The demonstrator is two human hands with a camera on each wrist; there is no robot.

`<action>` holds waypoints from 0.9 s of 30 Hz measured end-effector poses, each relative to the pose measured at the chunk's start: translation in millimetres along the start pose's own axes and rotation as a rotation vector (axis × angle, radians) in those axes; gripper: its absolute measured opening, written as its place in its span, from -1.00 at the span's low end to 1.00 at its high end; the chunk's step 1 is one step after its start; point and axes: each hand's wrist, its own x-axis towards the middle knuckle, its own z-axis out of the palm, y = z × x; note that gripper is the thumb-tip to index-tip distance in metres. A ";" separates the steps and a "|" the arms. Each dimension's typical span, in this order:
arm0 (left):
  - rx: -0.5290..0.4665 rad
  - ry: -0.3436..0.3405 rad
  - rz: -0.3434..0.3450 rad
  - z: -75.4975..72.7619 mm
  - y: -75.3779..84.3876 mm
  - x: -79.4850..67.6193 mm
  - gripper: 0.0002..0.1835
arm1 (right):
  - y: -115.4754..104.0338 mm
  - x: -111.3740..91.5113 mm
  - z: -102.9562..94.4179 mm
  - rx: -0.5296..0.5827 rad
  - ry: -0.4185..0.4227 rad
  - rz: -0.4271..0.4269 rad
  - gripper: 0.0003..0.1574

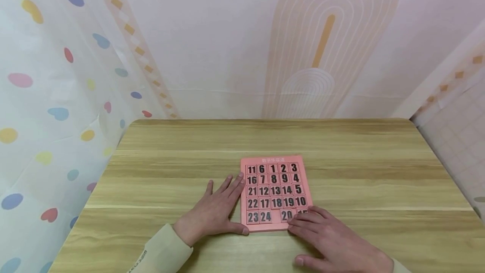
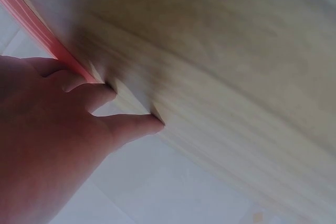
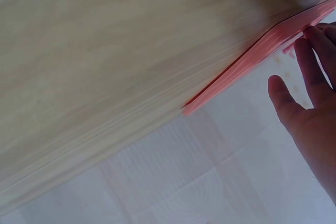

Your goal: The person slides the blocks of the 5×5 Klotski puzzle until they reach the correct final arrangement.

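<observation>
Left grip (image 1: 214, 214) spread against pink board (image 1: 276, 192), right grip (image 1: 331, 239), thumb apart, at near corner.

A wood-grain tabletop (image 1: 178, 142) with rounded far corners stretches out in front of a pale backdrop (image 1: 212, 54), which is printed with nested peach arches (image 1: 288, 37) and an upright, slightly slanting orange bar (image 1: 323, 41). On the left, a whitish hanging (image 1: 34, 172) carries coloured spots and hearts beside a peach strip of diamonds (image 1: 129, 28); on the right, another diamond strip (image 1: 451, 81) runs above a faint grid pattern (image 1: 460, 125).
</observation>
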 end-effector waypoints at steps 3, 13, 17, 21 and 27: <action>-0.001 -0.002 0.001 -0.1 -0.2 0.0 0.39 | 1.1 -0.5 0.0 -0.012 0.014 -0.008 -0.30; -0.001 -0.007 -0.003 0.3 -0.4 0.1 0.40 | 2.1 -3.4 -2.1 -0.006 0.002 0.021 -0.31; 0.000 -0.011 -0.010 1.0 -0.8 -0.1 0.40 | 2.2 -4.4 -2.2 0.011 -0.001 0.035 -0.31; 0.006 -0.014 -0.012 1.2 -1.1 -0.3 0.41 | 2.0 -5.0 -1.5 0.017 0.000 0.037 -0.32; 0.004 -0.015 -0.012 0.3 -0.3 0.6 0.40 | 2.8 -5.7 -1.3 -0.010 0.042 0.007 -0.31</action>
